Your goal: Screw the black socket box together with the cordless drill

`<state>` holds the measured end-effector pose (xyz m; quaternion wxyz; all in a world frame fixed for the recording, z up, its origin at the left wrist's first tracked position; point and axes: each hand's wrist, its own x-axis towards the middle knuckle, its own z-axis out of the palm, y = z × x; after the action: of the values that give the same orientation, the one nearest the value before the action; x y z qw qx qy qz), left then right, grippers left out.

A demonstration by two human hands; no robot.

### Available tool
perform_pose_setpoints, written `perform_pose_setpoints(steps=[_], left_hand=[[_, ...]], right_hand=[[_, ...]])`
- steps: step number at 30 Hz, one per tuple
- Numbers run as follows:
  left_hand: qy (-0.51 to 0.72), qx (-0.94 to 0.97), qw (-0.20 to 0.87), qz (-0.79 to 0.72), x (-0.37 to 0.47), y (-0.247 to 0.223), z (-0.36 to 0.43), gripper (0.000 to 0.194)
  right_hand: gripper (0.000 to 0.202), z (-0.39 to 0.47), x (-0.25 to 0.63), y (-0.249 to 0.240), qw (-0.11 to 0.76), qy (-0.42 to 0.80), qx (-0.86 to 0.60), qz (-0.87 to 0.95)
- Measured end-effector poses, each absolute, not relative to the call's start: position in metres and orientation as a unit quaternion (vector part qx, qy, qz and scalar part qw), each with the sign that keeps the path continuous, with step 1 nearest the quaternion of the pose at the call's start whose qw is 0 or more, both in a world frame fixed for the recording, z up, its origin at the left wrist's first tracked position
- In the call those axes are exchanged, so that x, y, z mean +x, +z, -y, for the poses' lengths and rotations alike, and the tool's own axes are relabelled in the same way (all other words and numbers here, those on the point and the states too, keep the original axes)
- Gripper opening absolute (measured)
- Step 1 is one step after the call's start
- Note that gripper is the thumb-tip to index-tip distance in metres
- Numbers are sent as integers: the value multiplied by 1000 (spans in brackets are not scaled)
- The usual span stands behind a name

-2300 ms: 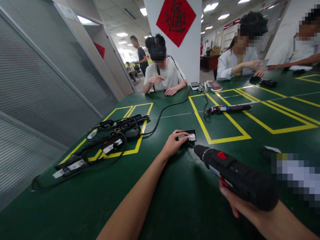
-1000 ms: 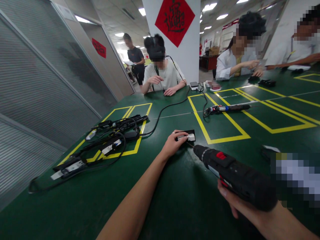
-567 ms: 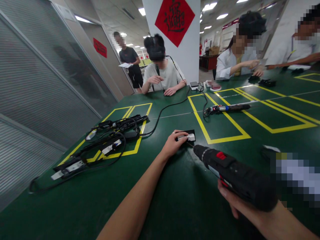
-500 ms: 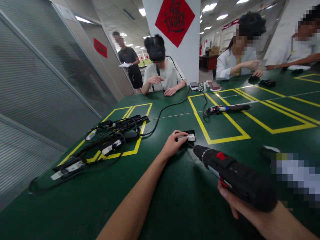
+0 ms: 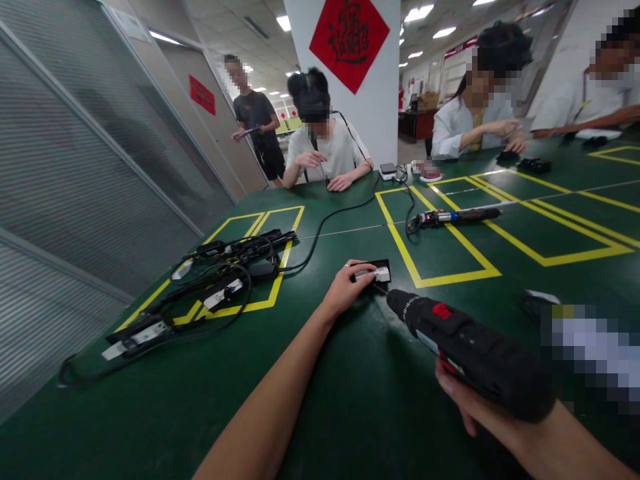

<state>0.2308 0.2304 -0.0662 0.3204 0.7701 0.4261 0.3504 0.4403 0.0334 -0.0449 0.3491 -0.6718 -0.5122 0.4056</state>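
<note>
My left hand (image 5: 349,288) is closed over a small black-and-white part (image 5: 382,273) lying on the green table, its fingers pressing the piece from above and the left. The fingers cover much of that part. Wrapped around the handle of a black cordless drill (image 5: 465,347) is my right hand (image 5: 480,407). The drill points to the upper left, and its thin bit (image 5: 380,289) reaches the near edge of the part beside my left fingertips. Whether the tip touches a screw or a hole is too small to tell.
Black cabled assemblies (image 5: 230,273) lie at left within yellow tape outlines. Another cabled device (image 5: 455,217) lies across taped lines beyond the drill. A pixelated object (image 5: 595,347) is at right. Seated people (image 5: 325,147) work across the table (image 5: 165,413); another person (image 5: 256,120) stands behind.
My hands, the drill and the part keep nearly the same positions. The standing person in the background has shifted slightly and lowered the flat sheet or board they hold.
</note>
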Motion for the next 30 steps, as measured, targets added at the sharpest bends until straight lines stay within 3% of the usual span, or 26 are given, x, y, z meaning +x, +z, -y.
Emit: perform_pose_setpoints(steps=[30], left_hand=[[352,771,323,-420,230,-67,-231,29]], right_hand=[[24,-33,441,-37,350,419,-666,508]])
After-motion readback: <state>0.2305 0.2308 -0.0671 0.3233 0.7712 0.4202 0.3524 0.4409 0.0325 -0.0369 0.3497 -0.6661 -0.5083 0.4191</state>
